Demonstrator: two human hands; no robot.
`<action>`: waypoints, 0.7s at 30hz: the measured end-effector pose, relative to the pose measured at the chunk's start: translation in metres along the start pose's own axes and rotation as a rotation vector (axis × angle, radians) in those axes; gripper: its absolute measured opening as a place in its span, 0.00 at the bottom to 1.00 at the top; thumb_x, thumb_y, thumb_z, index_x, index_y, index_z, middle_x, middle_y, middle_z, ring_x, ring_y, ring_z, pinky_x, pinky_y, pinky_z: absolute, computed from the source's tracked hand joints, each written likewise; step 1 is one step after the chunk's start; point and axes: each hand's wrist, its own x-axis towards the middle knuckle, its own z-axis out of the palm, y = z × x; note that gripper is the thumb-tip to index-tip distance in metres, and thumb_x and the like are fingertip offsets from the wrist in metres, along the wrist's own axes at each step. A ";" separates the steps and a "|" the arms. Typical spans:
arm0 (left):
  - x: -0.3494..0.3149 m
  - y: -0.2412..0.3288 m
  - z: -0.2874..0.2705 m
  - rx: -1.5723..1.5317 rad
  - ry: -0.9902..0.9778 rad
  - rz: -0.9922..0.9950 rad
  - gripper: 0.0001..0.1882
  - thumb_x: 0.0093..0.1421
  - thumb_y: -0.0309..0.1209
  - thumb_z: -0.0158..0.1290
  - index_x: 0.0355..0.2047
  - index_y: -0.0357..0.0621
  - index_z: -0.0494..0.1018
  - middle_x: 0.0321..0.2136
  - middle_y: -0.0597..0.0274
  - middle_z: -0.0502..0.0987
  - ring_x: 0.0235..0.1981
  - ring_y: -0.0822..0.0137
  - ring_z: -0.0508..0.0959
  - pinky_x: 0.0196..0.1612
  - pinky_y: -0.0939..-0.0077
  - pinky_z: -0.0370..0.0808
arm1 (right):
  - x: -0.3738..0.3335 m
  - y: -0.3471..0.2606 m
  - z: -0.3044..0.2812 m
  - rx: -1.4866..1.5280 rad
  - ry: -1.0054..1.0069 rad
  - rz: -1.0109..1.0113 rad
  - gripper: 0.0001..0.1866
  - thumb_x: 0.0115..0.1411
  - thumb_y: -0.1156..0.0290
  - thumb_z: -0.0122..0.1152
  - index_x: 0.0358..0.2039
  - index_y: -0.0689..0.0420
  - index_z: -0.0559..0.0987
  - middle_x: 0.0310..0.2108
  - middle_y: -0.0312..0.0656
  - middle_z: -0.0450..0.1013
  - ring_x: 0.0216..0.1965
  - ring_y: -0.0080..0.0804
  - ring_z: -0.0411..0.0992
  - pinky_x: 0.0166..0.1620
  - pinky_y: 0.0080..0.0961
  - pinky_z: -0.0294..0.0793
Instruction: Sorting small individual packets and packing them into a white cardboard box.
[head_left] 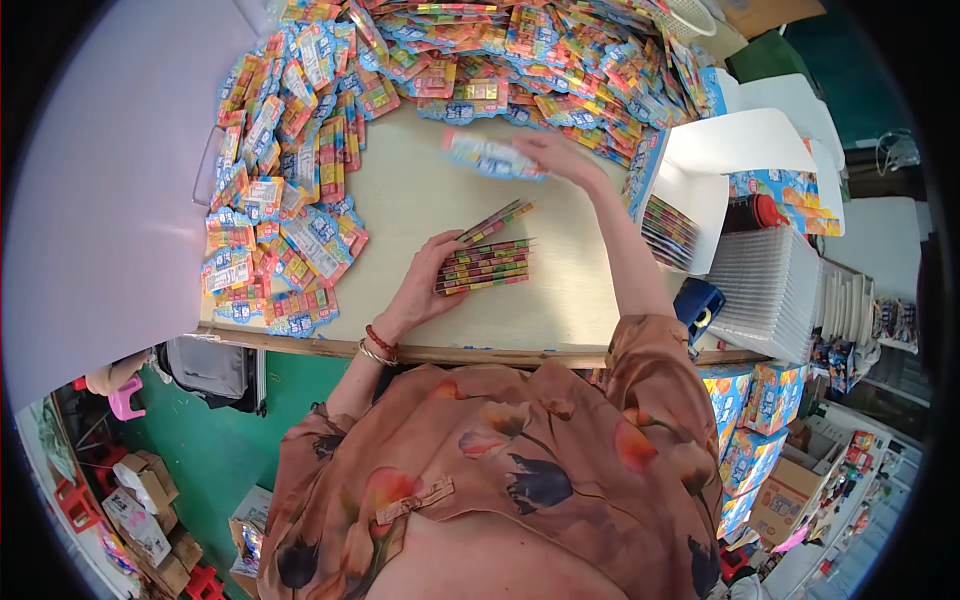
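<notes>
My left hand (424, 278), with beaded bracelets at its wrist, closes around one end of a small stack of blister-packed cards (488, 268). The stack stands on edge on the table, and its uppermost card (500, 220) tilts away from the others. Farther off, my right hand (560, 160) grips one end of a single blister card (490, 155), held over the table near the big heap and smeared by motion. A heap of the same colourful cards (480, 92) curves along the back, and more cards (320, 240) spread down the left side.
At the right an open white box (698, 205) holds a row of cards. Beside it are a stack of clear plastic trays (755, 280), a dark blue tape dispenser (700, 303) and a red-capped black container (755, 212). Printed boxes (755, 440) are piled below the table's right end.
</notes>
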 end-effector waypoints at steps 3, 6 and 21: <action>-0.003 -0.010 0.006 -0.040 0.110 0.048 0.49 0.40 0.25 0.67 0.61 0.43 0.52 0.62 0.45 0.49 0.60 0.47 0.58 0.58 0.64 0.65 | -0.002 0.004 0.019 -0.250 -0.465 -0.079 0.18 0.64 0.58 0.50 0.47 0.55 0.78 0.32 0.31 0.74 0.31 0.16 0.66 0.35 0.19 0.68; -0.004 -0.004 0.009 0.141 0.349 0.061 0.61 0.36 0.28 0.70 0.65 0.42 0.41 0.61 0.41 0.50 0.63 0.46 0.53 0.58 0.62 0.64 | -0.023 -0.013 0.024 -0.254 -0.569 0.104 0.17 0.62 0.59 0.53 0.45 0.55 0.79 0.32 0.33 0.74 0.31 0.17 0.66 0.34 0.20 0.67; 0.036 -0.018 -0.012 -0.082 0.018 -0.022 0.65 0.36 0.29 0.71 0.67 0.43 0.36 0.57 0.48 0.59 0.57 0.53 0.63 0.62 0.65 0.59 | -0.105 0.046 0.091 0.774 0.385 -0.256 0.33 0.69 0.47 0.25 0.63 0.58 0.60 0.59 0.46 0.64 0.63 0.36 0.56 0.66 0.32 0.47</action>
